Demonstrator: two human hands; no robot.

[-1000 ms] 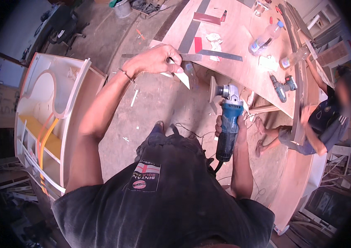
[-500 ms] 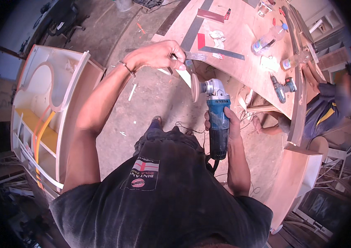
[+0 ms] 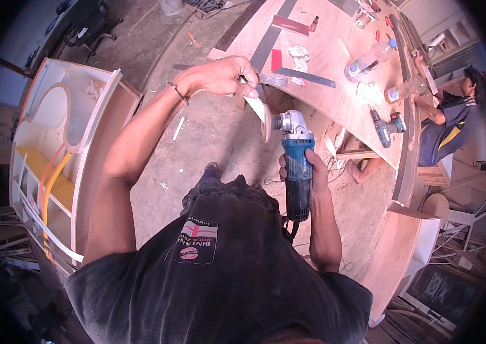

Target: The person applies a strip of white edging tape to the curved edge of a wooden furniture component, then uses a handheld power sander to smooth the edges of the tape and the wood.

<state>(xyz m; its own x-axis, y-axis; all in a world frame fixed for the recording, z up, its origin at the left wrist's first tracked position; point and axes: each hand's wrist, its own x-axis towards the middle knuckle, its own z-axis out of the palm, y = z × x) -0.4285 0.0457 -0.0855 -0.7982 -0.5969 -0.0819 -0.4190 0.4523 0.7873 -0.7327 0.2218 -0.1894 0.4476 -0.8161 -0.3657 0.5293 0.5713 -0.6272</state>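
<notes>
My left hand (image 3: 224, 77) reaches forward with fingers closed, pinching a narrow pale strip (image 3: 255, 108) that slants down toward the right. My right hand (image 3: 316, 166) wraps around the blue and black body of an angle grinder (image 3: 298, 157), held upright with its silver head at the top. The round, tan disc (image 3: 266, 123) on the grinder faces left. Its edge meets or overlaps the lower end of the strip; whether they touch I cannot tell. Behind my left hand, a flat grey strip (image 3: 273, 79) sticks out to the right.
A wooden workbench (image 3: 317, 109) ahead carries a cordless drill (image 3: 388, 127), plastic bottles (image 3: 369, 60) and a crumpled white cloth (image 3: 299, 57). Across it at right sits another person (image 3: 452, 123). A white cabinet (image 3: 42, 74) stands left, a wooden box (image 3: 400, 238) right. A cord hangs from the grinder.
The grinder has shifted slightly left, its disc closer to the strip's end. My left hand has stayed almost in place. The person at right has moved, with the head now farther up in view.
</notes>
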